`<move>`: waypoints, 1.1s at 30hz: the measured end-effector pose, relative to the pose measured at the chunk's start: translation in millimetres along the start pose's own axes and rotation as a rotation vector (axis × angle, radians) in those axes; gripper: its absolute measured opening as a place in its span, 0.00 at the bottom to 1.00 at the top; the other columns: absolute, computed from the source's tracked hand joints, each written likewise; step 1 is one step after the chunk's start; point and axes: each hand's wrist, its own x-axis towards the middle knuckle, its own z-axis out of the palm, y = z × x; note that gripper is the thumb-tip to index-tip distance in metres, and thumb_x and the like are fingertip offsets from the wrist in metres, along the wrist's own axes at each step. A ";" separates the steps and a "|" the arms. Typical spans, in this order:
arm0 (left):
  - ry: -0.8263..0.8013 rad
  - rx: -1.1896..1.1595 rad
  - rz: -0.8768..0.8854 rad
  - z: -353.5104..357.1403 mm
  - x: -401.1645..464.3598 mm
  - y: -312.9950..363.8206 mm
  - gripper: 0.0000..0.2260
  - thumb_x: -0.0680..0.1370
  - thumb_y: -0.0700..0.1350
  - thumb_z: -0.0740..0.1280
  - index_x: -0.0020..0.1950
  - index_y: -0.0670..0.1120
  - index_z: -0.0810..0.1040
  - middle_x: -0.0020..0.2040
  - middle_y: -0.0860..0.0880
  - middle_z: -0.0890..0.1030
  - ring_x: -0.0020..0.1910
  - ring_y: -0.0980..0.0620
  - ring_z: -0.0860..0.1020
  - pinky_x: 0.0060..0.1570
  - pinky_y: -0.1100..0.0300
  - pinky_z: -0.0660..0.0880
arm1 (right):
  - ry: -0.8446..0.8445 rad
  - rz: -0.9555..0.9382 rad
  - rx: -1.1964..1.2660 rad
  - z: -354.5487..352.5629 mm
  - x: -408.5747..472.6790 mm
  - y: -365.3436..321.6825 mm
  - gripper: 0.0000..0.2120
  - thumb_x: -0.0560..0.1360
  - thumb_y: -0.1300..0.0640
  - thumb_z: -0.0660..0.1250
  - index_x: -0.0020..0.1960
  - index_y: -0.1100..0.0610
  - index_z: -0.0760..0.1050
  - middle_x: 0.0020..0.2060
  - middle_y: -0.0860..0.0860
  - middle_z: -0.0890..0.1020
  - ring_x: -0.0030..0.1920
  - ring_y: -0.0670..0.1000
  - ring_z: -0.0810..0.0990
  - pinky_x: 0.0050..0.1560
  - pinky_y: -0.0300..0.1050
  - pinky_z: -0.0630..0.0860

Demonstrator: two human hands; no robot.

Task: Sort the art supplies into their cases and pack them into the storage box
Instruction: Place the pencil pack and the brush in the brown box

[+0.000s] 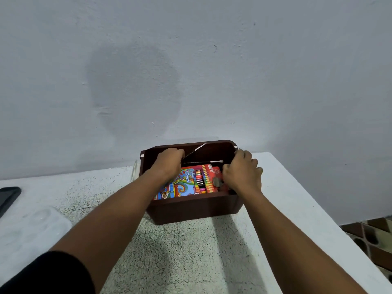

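Left grip [168, 161] curled on brushes [201, 161], right grip [241, 172] curled inside storage box [191, 206], contents unclear; brushes poking out, could snag on pencil case [191, 181]

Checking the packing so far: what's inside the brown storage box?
Inside the storage box: a coloured pencil case, two thin brushes and a small dark item. Both hands cover the rest.

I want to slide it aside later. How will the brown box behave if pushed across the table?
The box looks rigid and squat, so it should slide rather than tip. The pencil case adds some weight. The brushes, leaning loosely inside, may shift or rattle.
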 end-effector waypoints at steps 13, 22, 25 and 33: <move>0.019 0.050 0.099 4.0 6.7 -2.4 0.19 0.80 0.37 0.63 0.71 0.44 0.70 0.64 0.44 0.75 0.62 0.46 0.74 0.59 0.55 0.72 | -0.039 -0.012 -0.056 0.3 0.2 -0.5 0.25 0.76 0.49 0.61 0.69 0.57 0.63 0.67 0.57 0.67 0.65 0.60 0.67 0.61 0.55 0.66; 0.342 -0.214 -0.040 -34.9 -39.6 -78.4 0.07 0.77 0.39 0.66 0.53 0.42 0.81 0.45 0.43 0.81 0.47 0.43 0.77 0.48 0.54 0.71 | -0.077 0.016 -0.142 -1.1 0.9 -3.0 0.25 0.74 0.50 0.63 0.67 0.60 0.64 0.67 0.59 0.66 0.64 0.64 0.65 0.62 0.59 0.64; 0.324 -0.181 -0.185 -45.6 -81.3 -128.2 0.07 0.77 0.38 0.65 0.53 0.42 0.80 0.43 0.43 0.79 0.43 0.46 0.76 0.46 0.57 0.69 | -0.102 0.000 -0.159 -0.5 -2.1 -6.5 0.28 0.73 0.48 0.66 0.68 0.59 0.63 0.67 0.59 0.64 0.65 0.64 0.65 0.62 0.59 0.65; -0.322 0.135 -0.595 -19.7 -191.0 -220.0 0.16 0.75 0.58 0.68 0.60 0.57 0.73 0.62 0.45 0.70 0.65 0.41 0.67 0.61 0.47 0.67 | -0.130 -0.020 -0.196 4.5 -12.6 -16.6 0.31 0.70 0.44 0.70 0.67 0.55 0.65 0.69 0.59 0.62 0.66 0.66 0.63 0.63 0.61 0.63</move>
